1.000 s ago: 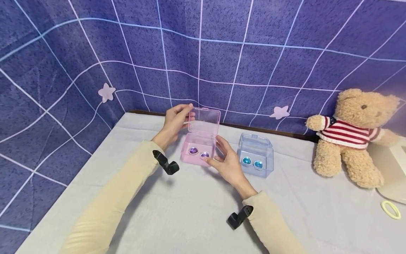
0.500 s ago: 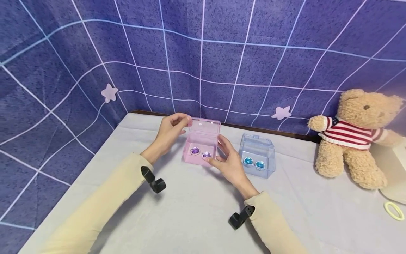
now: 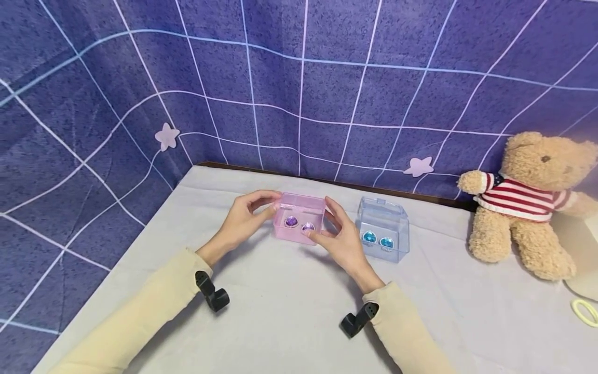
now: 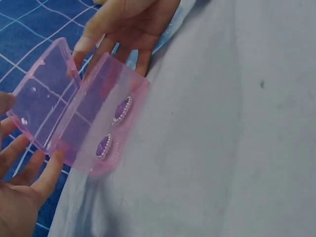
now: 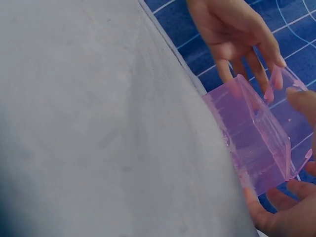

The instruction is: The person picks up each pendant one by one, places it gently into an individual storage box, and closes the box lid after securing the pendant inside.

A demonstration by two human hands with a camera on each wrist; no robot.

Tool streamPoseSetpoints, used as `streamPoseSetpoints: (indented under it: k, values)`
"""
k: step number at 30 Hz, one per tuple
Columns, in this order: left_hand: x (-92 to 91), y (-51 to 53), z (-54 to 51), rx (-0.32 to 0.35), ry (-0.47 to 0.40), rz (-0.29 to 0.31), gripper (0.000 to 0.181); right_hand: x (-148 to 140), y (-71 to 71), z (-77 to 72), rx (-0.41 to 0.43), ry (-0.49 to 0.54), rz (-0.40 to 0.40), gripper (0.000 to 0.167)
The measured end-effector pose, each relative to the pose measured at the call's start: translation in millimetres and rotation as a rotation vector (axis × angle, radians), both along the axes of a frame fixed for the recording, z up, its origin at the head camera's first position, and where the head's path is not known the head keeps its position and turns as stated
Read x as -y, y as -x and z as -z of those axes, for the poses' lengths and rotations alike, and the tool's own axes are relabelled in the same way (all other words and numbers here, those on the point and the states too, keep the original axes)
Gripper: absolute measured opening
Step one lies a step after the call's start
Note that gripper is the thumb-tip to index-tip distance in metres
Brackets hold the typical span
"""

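A clear pink box (image 3: 295,237) sits on the table with its hinged lid (image 3: 301,200) tilted partway over it. Two purple jewels with beaded rims (image 3: 291,222) lie inside. My left hand (image 3: 246,218) pinches the lid's left corner between thumb and fingers. On the right side, my right hand (image 3: 344,243) grips the box, its thumb at the front. In the left wrist view the lid (image 4: 47,94) stands at an angle to the box, between both hands. The right wrist view shows the pink box (image 5: 237,126) from its side, its jewels mostly hidden.
Close to my right hand stands a clear blue box (image 3: 397,221), lid raised, holding two blue jewels (image 3: 369,237). A teddy bear (image 3: 518,202) in a striped sweater sits at the right. A pale yellow ring (image 3: 584,312) lies near it. Behind hangs a blue grid curtain (image 3: 280,78).
The pink box's lid has swung down and forward from upright, with my left hand moving lower along with it. My right hand has stayed at the box's right side.
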State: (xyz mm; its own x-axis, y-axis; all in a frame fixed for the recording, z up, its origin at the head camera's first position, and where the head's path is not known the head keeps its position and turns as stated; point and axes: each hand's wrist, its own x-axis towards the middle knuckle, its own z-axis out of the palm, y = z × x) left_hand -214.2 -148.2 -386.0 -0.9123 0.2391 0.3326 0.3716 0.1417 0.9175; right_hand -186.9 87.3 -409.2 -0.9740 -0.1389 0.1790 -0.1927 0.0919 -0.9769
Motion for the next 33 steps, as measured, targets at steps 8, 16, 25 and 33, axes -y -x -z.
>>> streamPoseSetpoints:
  k: [8, 16, 25, 33]
  values:
    - [1.1, -4.0, 1.2, -0.025, 0.041, 0.039, 0.028, -1.6, 0.1, 0.8, -0.043, -0.027, 0.035, 0.063]
    - [-1.0, -5.0, 6.3, -0.013, 0.084, 0.006, 0.020, -0.7, -1.4, 1.0, -0.035, -0.044, 0.053, 0.048]
    - [-0.2, -6.6, 9.9, 0.027, 0.086, -0.008, 0.023, 1.2, -0.8, 3.1, -0.029, -0.047, 0.045, 0.044]
    - [0.8, -7.4, 14.0, 0.040, 0.078, -0.017, 0.026, 2.9, -0.6, 2.7, -0.013, -0.032, 0.033, 0.049]
